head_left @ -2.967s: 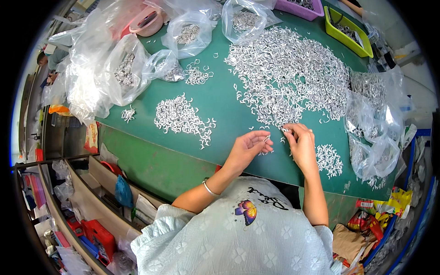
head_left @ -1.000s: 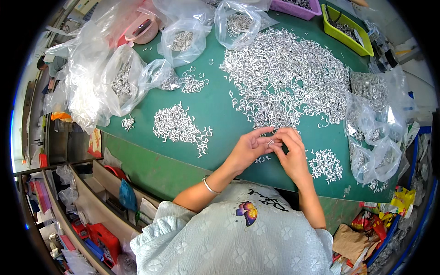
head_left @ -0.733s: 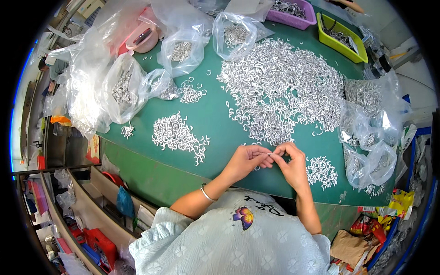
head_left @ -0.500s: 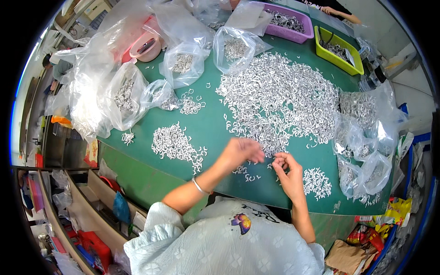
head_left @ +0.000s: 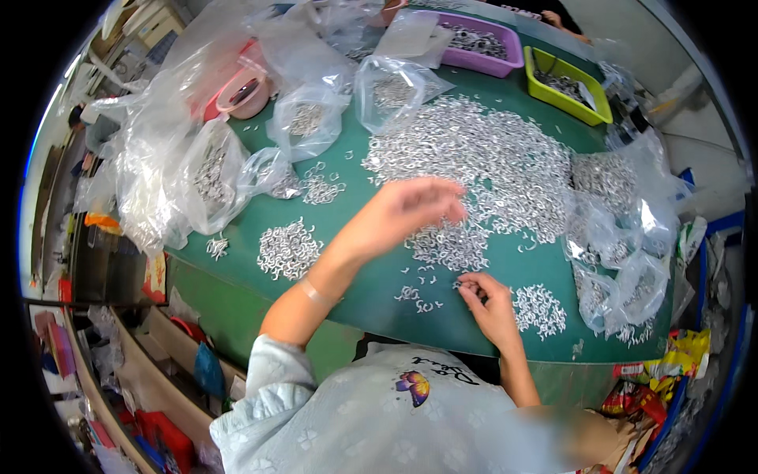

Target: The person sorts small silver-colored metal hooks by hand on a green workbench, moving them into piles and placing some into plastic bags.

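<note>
Small curved silver metal pieces [head_left: 474,154] lie in a large heap on the green table, with a smaller heap [head_left: 450,246] in front of it. My left hand [head_left: 407,212] is raised above the near side of these heaps, its fingers smeared by motion. Close to the table's near edge, my right hand [head_left: 488,306] has thumb and forefinger pinched at a small curved metal piece [head_left: 457,285]. Several loose pieces [head_left: 408,293] lie just left of that hand. Another small pile [head_left: 539,310] sits to its right, and a separate pile [head_left: 289,250] lies left of my left forearm.
Clear plastic bags of metal parts stand at left [head_left: 212,170], back [head_left: 392,91] and right [head_left: 608,253]. A purple basket [head_left: 515,57] and a yellow-green basket [head_left: 545,91] hold parts at the back. A pink bowl [head_left: 251,104] stands far left. Another person's hand [head_left: 553,17] shows across the table.
My left hand has lifted up and away from beside my right hand, toward the large heap. My right hand has moved slightly nearer me, its fingers drawn closer together. The whole view has shifted slightly.
</note>
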{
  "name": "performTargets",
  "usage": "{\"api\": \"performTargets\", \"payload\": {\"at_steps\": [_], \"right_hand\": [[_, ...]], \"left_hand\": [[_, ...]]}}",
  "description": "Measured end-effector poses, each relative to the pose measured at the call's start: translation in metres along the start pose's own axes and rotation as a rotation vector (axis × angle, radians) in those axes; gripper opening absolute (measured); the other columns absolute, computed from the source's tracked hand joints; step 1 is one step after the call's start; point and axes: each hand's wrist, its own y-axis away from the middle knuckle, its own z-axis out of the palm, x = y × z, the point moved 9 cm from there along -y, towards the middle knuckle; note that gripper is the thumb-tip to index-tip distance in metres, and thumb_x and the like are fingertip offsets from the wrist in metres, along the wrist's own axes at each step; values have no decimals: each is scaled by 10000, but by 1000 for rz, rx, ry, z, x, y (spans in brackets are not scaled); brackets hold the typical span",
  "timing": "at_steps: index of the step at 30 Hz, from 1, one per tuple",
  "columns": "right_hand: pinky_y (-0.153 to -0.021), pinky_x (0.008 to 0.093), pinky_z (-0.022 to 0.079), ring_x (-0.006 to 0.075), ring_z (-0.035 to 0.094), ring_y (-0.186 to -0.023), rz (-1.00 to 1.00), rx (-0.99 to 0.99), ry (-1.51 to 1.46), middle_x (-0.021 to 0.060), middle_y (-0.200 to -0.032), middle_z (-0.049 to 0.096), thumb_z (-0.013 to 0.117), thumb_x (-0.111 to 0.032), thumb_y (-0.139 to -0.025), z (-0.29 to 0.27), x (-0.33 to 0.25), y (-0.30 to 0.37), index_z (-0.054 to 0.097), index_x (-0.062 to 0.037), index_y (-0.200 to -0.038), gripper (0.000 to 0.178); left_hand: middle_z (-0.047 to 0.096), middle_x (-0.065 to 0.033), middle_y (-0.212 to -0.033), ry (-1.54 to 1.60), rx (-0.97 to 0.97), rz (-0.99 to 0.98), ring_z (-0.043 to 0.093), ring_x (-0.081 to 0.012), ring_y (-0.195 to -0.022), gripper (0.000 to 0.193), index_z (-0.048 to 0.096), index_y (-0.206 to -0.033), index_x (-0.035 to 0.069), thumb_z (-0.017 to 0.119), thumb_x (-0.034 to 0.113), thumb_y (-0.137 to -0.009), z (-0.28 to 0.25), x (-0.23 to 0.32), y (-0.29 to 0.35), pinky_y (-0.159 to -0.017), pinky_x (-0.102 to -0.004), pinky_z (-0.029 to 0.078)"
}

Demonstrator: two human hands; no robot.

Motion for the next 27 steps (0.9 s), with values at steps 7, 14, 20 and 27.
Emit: {"api": "performTargets", "payload": {"at_steps": [7, 14, 20, 27], "right_hand": [[-656, 328, 480, 229, 597, -757, -130, 9, 93, 107, -825, 619, 668, -55, -861, 5, -32, 15, 638, 0, -1011, 162], [-783, 404, 449, 304, 579, -841, -312, 165, 387, 105, -843, 631, 693, -102, -831, -7, -20, 68, 637, -25, -926, 135], [-792, 417, 446, 320, 568, -876, -482, 198, 484, 118, -883, 630, 703, -79, -805, 3, -20, 102, 640, -16, -897, 128], [-957, 460, 394, 342, 517, -1176, -430, 190, 610, 144, -1203, 599, 693, -138, -841, 16, -3, 116, 604, -4, -1140, 340]], "left_hand": [[627, -267, -1180, -373, -966, 769, 613, -412, -1089, 253, 647, -1060, -94, 515, 88, -944, 107, 154, 207, -992, -506, 440], [606, -184, -1162, -358, -1096, 894, 586, -340, -1100, 518, 540, -1203, 17, 597, 315, -782, 176, 200, 325, -963, -501, 457], [621, -193, -1133, -392, -1075, 1041, 598, -357, -1071, 417, 579, -1168, -11, 593, 242, -837, 202, 196, 412, -923, -511, 473], [637, -203, -1100, -151, -1472, 884, 612, -377, -1038, 304, 625, -1127, -45, 589, 157, -902, 223, 208, 465, -877, -524, 491]]}}
